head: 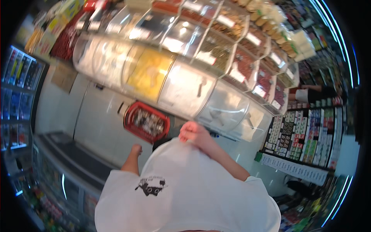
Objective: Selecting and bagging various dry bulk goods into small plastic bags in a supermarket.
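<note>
My right hand (195, 134) is in front of my belly, over the hem of my white T-shirt (197, 191). Its fingers are curled in and I see nothing in them. Low at my left side hangs my left hand (137, 149), small and partly turned away, so its grip is unclear. Between my hands and the counter, a red basket (168, 123) stands on the floor with several small packed goods inside. Beyond it runs a row of clear bulk bins, among them a yellow-filled bin (149, 75) and a white-filled bin (185, 87) with a scoop (199, 90) in it.
Stepped clear boxes of dried foods (216, 53) with labels rise behind the bins. A grey-topped freezer cabinet (78, 156) stands left, a cardboard box (64, 76) beyond it. To the right are a shelf of small packages (301, 139) and another person (320, 93).
</note>
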`<state>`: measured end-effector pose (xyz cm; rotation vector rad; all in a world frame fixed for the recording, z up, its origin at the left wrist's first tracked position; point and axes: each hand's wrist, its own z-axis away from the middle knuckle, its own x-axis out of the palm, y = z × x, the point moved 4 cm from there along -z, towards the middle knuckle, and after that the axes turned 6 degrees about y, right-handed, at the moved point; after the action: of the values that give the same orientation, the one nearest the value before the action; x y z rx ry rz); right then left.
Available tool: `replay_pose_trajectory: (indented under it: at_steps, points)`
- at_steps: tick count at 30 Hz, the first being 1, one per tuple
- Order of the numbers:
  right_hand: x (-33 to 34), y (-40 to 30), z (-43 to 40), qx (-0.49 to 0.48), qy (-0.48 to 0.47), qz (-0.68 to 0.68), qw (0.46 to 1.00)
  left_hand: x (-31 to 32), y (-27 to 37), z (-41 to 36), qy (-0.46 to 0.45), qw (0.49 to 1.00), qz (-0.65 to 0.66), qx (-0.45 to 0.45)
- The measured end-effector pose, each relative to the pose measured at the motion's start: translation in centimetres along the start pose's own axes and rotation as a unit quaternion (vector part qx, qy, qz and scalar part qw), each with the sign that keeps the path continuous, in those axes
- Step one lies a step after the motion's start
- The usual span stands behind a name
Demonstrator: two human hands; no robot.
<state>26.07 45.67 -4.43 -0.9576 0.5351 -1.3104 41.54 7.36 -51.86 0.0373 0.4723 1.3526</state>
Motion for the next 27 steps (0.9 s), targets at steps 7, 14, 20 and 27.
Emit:
replay_pose_trajectory:
  at_steps: [7, 14, 20, 27]
  points:
    - [-3.7, 0.2, 1.8, -0.054, 0.009, -0.080, 0.995, -5.1, 26.1, 5.2, 0.126, 0.929, 0.222, 0.267]
    - [-10.7, -0.3, 2.4, -0.077, 0.089, -0.095, 0.989, -0.2, 53.5, 20.1, 0.048, 0.828, 0.195, 0.524]
    - [-21.5, 0.3, 2.3, -0.179, 0.225, 0.156, 0.945, 10.5, 68.6, 30.8, -0.066, 0.752, 0.115, 0.646]
    - [-34.5, -7.0, 3.0, -0.362, 0.428, 0.416, 0.716, 25.3, 83.4, 41.4, -0.056, 0.682, -0.011, 0.729]
